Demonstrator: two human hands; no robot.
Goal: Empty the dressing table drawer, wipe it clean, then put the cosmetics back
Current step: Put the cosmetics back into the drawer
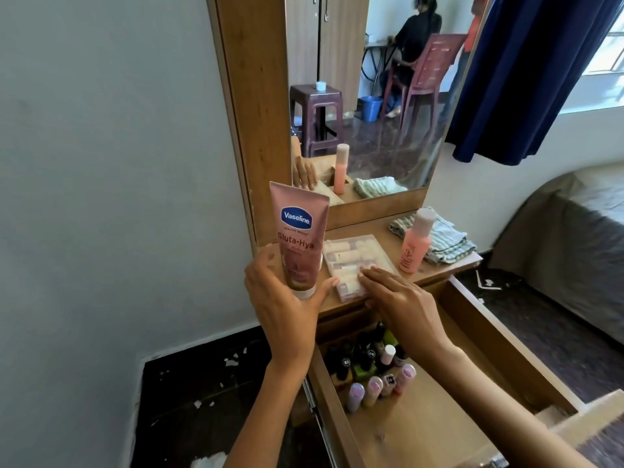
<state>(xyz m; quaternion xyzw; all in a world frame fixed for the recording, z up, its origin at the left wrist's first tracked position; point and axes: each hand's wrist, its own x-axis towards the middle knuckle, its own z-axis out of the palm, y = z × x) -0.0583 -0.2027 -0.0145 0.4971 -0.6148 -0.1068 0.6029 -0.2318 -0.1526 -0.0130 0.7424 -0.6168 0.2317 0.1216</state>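
Emptying looks only partly done, as far as one can judge: the left hand (283, 295) grips a pink lotion tube (299, 238) cap-down, thumb and fingers curled round its lower end, at the left edge of the dressing table top (381, 246). Just beside it the right hand (398, 298) lies with straight fingers pressed together on a clear flat case (354, 265) of small cosmetics resting on the top. Below, the open drawer (499, 346) holds a cluster of small bottles (371, 369) in its back left corner, so most of the clearing, the wiping and the putting back appear to be left. Further right on the top stand a peach bottle (415, 241) and, touching it behind, a folded striped cloth (445, 241), probably meant for the wiping. Space on the top is tight, and the peach bottle could be knocked as more things come up. A mirror (371, 96) rises behind, with a blue curtain (540, 72) and a bed (574, 248) at the far right.
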